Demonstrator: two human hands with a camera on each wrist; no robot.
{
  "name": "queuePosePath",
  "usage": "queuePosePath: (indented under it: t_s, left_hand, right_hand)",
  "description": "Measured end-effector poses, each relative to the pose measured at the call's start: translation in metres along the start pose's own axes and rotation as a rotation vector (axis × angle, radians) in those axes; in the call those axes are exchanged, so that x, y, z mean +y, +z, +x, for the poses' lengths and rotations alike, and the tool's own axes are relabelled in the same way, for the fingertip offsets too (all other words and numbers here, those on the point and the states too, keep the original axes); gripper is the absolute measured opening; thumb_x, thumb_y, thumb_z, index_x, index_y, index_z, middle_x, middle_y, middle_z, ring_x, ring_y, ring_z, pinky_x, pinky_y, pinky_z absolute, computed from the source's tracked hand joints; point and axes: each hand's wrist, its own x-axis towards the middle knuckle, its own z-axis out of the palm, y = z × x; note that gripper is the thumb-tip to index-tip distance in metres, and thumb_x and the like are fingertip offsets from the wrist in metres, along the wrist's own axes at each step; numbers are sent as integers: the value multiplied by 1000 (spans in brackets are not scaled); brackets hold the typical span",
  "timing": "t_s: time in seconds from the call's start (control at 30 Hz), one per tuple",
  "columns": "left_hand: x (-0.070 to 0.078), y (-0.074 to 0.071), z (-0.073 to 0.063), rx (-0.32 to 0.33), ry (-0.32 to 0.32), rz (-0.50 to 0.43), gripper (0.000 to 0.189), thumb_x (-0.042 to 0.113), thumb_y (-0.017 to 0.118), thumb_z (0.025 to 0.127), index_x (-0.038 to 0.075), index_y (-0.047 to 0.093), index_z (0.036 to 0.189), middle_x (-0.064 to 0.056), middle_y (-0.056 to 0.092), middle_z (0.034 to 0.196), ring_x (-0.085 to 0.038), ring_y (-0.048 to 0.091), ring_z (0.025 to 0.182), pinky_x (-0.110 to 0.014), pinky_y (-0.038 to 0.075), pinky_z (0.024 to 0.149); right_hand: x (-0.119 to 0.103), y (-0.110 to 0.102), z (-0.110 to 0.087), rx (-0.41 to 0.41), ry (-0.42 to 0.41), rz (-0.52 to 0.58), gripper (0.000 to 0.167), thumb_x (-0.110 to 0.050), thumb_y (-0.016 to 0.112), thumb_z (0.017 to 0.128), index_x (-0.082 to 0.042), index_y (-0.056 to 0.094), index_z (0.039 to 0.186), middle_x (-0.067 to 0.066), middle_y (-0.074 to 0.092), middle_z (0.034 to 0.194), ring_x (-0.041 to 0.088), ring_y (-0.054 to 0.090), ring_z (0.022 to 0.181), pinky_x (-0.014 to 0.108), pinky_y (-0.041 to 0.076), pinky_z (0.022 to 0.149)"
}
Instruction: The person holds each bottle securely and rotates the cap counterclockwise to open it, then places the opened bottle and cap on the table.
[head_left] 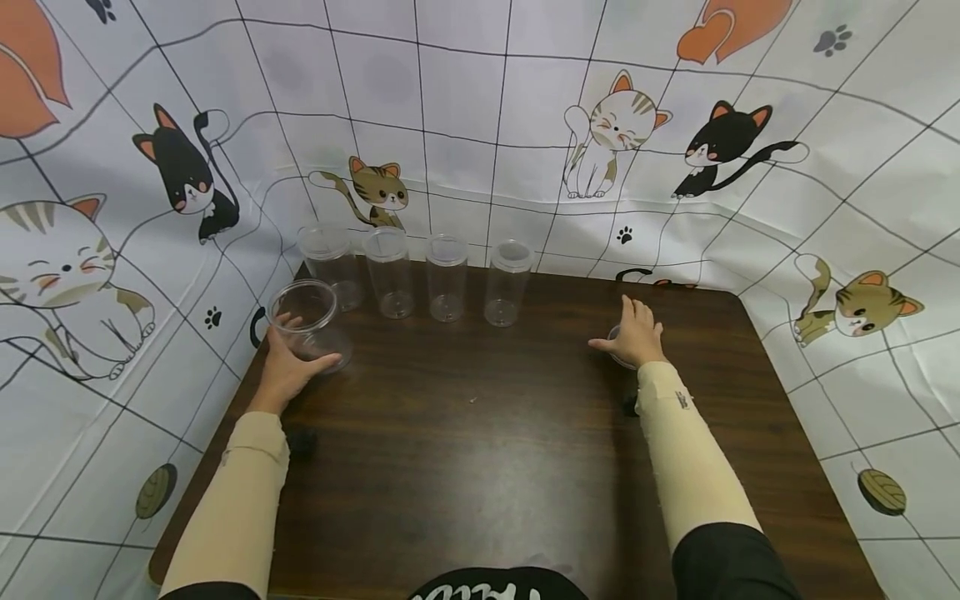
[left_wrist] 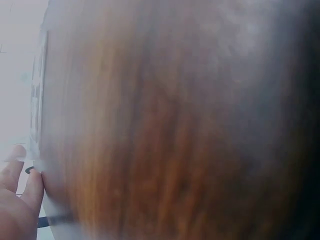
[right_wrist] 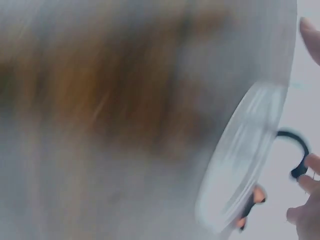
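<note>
Black cloth: white lettering (head_left: 498, 586), at the near edge of the worktop (head_left: 480, 467).
Sleeves: pale cuffs on both forearms, the right one (head_left: 693, 458) darker further up.
Left hand (head_left: 288, 371): clamped around the wide clear container (head_left: 330, 337), thumb in front, on the worktop's left side.
Right hand (head_left: 637, 337): fingers and thumb apart over a round clear piece (head_left: 622, 362); contact unclear.
Cups: four tall clear cups (head_left: 447, 279) upright in a row.
Backdrop: white sheet (head_left: 465, 100), printed cats.
</note>
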Motion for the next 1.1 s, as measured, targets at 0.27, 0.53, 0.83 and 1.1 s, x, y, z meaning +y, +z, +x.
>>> queuePosePath:
  t_s: [0.27, 0.53, 0.83, 1.1]
  left_hand:
    - [-4, -4, -1, -4, -11, 44, 114, 29, 90, 79, 14, 9, 157, -19, 29, 162, -45, 39, 140, -65, 27, 112]
    - [-5, -1, 1, -6, 1, 56, 115, 30, 91, 78, 13, 10, 157, -19, 33, 160, -45, 44, 136, -65, 28, 110]
    - [-5, 1, 1, -14, -5, 46, 113, 29, 90, 79, 13, 11, 157, -19, 32, 160, -44, 43, 137, -64, 30, 110]
    - [-3, -2, 0, -6, -18, 30, 112, 28, 90, 79, 11, 11, 158, -18, 29, 162, -44, 35, 143, -64, 27, 112]
  right_hand:
    - [-74, 22, 31, -49, -164, 269, 118, -37, 84, 85, 1, 2, 161, 27, 3, 166, 44, 8, 153, 59, 18, 119]
    - [-134, 41, 43, -80, -132, 605, 111, -33, 80, 89, -7, 1, 162, 16, 9, 168, 35, 15, 154, 53, 22, 120]
    - [-154, 66, 51, -23, -102, 670, 87, -32, 79, 91, -9, 25, 157, 16, 31, 161, 34, 28, 150, 50, 26, 119]
    - [-155, 69, 50, 19, -90, 677, 79, -30, 78, 92, -7, 33, 153, 17, 39, 155, 33, 37, 144, 49, 36, 114]
